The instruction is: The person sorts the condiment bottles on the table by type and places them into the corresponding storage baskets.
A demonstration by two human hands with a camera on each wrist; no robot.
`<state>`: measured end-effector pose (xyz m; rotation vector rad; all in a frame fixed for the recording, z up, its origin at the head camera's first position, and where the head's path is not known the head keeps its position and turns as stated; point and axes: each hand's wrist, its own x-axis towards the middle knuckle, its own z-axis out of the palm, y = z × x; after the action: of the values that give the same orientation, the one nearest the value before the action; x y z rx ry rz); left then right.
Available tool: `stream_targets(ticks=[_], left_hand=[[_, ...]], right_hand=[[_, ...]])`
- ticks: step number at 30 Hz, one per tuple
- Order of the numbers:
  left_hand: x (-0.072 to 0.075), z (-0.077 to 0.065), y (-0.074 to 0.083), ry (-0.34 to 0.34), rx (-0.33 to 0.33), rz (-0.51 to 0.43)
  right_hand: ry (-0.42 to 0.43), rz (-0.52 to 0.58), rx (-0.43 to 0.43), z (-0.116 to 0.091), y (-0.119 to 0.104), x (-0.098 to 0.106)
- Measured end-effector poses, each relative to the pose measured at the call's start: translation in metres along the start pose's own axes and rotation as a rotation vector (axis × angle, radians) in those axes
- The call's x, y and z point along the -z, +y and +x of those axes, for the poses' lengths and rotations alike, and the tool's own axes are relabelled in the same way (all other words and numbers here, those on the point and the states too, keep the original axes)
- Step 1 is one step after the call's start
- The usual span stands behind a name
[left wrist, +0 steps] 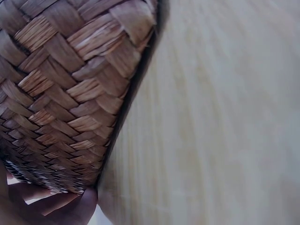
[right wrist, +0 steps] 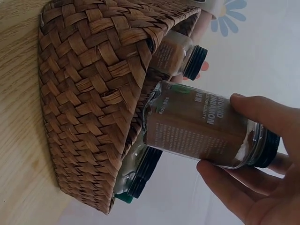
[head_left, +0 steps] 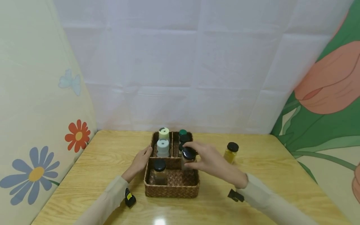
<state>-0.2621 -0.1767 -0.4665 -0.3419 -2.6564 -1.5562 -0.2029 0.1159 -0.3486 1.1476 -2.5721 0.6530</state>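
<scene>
A square glass jar of brown ground cinnamon (right wrist: 197,124) with a black lid is pinched near its top by my right hand (head_left: 211,161). It hangs at the right side of the front compartment of a woven basket (head_left: 172,191), its lower end at the rim. My left hand (head_left: 140,161) rests against the basket's left outer side, fingertips near the rim. Another black-lidded spice jar (head_left: 160,173) stands at the left in that compartment. Back left sit a pale yellow-capped container (head_left: 164,133) and a white-capped one (head_left: 163,147). Several dark-lidded jars (head_left: 184,138), one green-capped, fill the back right.
On the wooden table (head_left: 267,175), right of the basket, stands a jar of yellow contents (head_left: 231,153) with a black lid. A white cloth backdrop (head_left: 168,62) hangs behind the table. Patterned curtains flank it on both sides.
</scene>
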Motion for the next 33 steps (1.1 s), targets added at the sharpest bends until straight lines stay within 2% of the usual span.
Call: stream_targets(ticks=[11, 25, 33], left_hand=[[-0.001, -0.002, -0.001, -0.006, -0.009, -0.011], [-0.001, -0.001, -0.001, 0.002, -0.010, -0.012], [-0.001, 0.000, -0.001, 0.007, -0.011, -0.009]], right_hand=[[-0.045, 0.028, -0.013, 0.004, -0.008, -0.005], [-0.170, 0.071, -0.064, 0.010, -0.012, -0.018], [-0.195, 0.095, -0.067, 0.011, -0.014, -0.029]])
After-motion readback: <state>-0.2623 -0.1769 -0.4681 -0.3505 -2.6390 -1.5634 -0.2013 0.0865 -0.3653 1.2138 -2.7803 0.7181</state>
